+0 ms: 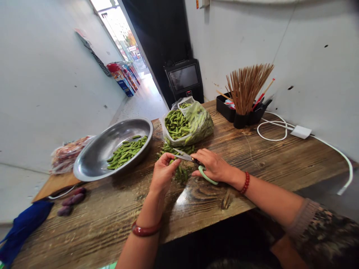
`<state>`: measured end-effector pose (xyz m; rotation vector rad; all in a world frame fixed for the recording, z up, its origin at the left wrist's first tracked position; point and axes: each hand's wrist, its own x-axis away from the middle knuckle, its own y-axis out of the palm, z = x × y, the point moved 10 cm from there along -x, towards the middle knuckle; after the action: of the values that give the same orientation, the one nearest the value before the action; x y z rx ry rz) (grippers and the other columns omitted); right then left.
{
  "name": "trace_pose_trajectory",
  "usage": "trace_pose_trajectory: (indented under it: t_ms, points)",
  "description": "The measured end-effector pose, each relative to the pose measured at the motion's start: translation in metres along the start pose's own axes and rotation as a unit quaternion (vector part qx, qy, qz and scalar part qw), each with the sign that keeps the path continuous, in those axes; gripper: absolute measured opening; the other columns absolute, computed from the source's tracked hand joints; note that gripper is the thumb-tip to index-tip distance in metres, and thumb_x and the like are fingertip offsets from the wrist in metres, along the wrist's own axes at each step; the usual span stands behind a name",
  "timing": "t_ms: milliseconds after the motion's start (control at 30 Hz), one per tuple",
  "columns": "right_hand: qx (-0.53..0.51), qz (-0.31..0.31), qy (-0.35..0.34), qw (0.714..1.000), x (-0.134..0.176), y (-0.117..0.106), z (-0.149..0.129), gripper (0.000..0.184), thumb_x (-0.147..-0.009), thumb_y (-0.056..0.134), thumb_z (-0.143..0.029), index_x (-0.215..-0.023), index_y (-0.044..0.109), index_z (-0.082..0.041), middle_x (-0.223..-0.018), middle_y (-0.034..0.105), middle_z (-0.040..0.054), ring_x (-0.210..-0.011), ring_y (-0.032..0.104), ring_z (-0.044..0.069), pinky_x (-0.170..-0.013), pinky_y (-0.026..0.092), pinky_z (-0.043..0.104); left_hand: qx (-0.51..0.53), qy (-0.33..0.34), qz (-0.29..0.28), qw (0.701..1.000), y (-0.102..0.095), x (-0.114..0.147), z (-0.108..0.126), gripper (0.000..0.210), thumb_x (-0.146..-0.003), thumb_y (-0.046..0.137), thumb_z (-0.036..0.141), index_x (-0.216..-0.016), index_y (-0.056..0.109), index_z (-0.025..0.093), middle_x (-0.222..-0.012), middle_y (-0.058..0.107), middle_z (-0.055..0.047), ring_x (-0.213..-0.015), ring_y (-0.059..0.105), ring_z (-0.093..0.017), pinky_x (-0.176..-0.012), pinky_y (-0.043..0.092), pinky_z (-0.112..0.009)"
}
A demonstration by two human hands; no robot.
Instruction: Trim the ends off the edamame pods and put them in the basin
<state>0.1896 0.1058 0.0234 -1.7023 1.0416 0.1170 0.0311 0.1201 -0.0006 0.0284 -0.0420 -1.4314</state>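
My left hand (164,172) is closed, thumb and fingers pinching a green soybean pod (171,161) that is mostly hidden. In my right hand (211,164) is a pair of scissors (208,176) with light green handles. The blades are parted and point left, close to the pod and my left fingertips. Below the blades lies a small heap of green trimmings (181,175). Loose pods (182,148) are spread just behind the scissors, in front of a clear plastic bag (206,125) full of pods. Left of my hands, a wide metal basin (97,149) holds more pods (127,152).
On the wooden table (117,220), a black holder (240,120) with many thin sticks (248,87) stands at the back right, beside a white cable (272,139). Several purple-red tubers (73,200), a bagged reddish item (68,153) and a blue cloth (26,228) are at the left.
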Motion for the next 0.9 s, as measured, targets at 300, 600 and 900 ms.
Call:
trace_pose_trajectory:
  t_ms: [300, 600, 900]
  points:
    - [-0.013, -0.016, -0.002, 1.0, -0.001, 0.001, -0.005, 0.051, -0.081, 0.071, -0.04, -0.121, 0.051, -0.015, -0.097, 0.057, 0.01, -0.089, 0.05, 0.024, -0.077, 0.046, 0.038, -0.017, 0.023, -0.008, 1.0, 0.01, 0.003, 0.004, 0.024, -0.061, 0.082, 0.026, -0.075, 0.066, 0.017, -0.07, 0.064, 0.0, -0.054, 0.05, -0.01, -0.046, 0.034, -0.02]
    - [0.001, -0.014, -0.009, 1.0, 0.0, 0.001, -0.004, 0.046, -0.083, 0.068, -0.04, -0.117, 0.053, -0.013, -0.095, 0.059, 0.0096, -0.087, 0.051, 0.023, -0.076, 0.047, 0.036, -0.028, 0.024, -0.017, 0.999, 0.01, 0.003, 0.004, 0.019, -0.064, 0.08, 0.025, -0.077, 0.068, 0.017, -0.072, 0.065, -0.001, -0.059, 0.053, -0.011, -0.05, 0.038, -0.021]
    - [0.001, -0.003, -0.011, 1.0, 0.002, 0.001, -0.003, 0.044, -0.084, 0.069, -0.035, -0.119, 0.052, -0.015, -0.097, 0.06, 0.0095, -0.089, 0.052, 0.023, -0.078, 0.048, 0.036, -0.033, 0.012, -0.025, 0.999, 0.01, 0.004, 0.003, 0.019, -0.064, 0.079, 0.026, -0.078, 0.069, 0.018, -0.062, 0.062, 0.0, -0.055, 0.052, -0.012, -0.046, 0.035, -0.021]
